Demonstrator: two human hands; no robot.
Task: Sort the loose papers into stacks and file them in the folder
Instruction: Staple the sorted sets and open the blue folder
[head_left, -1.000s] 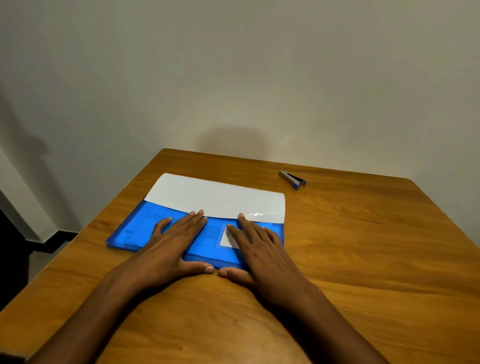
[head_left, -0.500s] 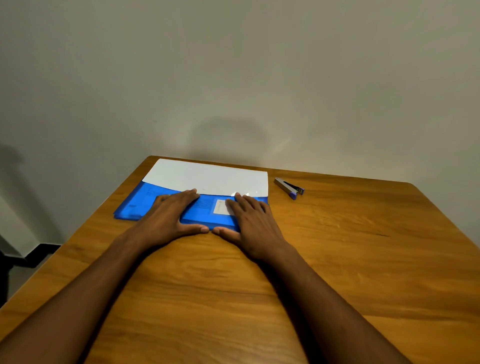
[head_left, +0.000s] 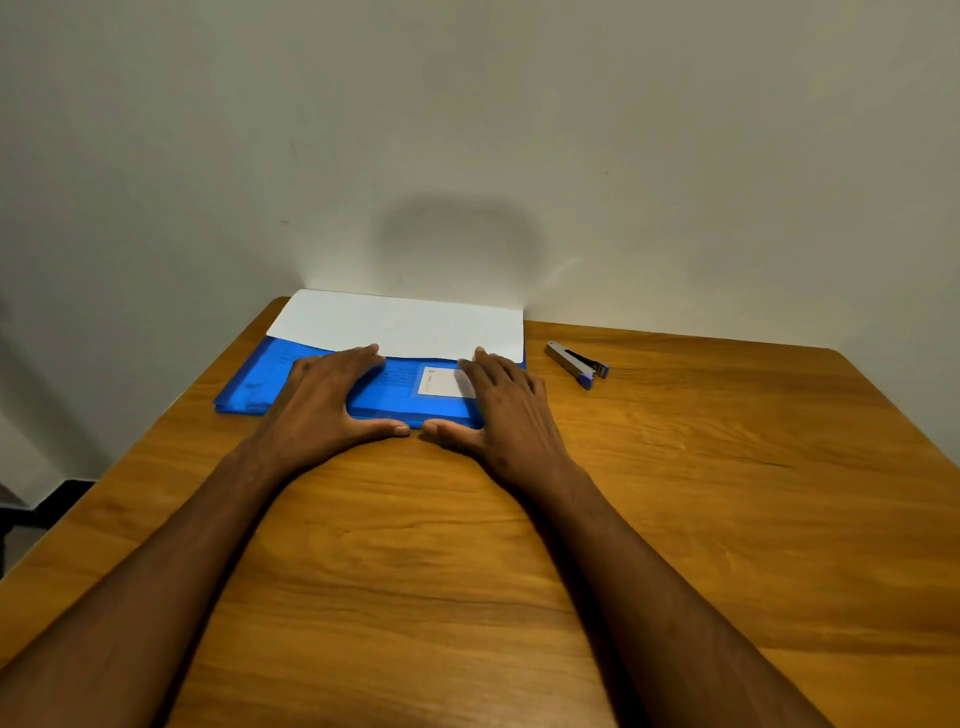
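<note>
Hands flat on folder; papers half-hidden; label unreadable

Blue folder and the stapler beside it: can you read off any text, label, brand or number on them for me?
White label on the blue plastic folder: faint print at its left edge, too small and blurred to read.
Blue folder cover: dark lines of print between the two hands, too blurred to read.
White paper sheet sticking out of the folder: no text visible.
Silver and blue metal stapler: no readable marking.
</note>
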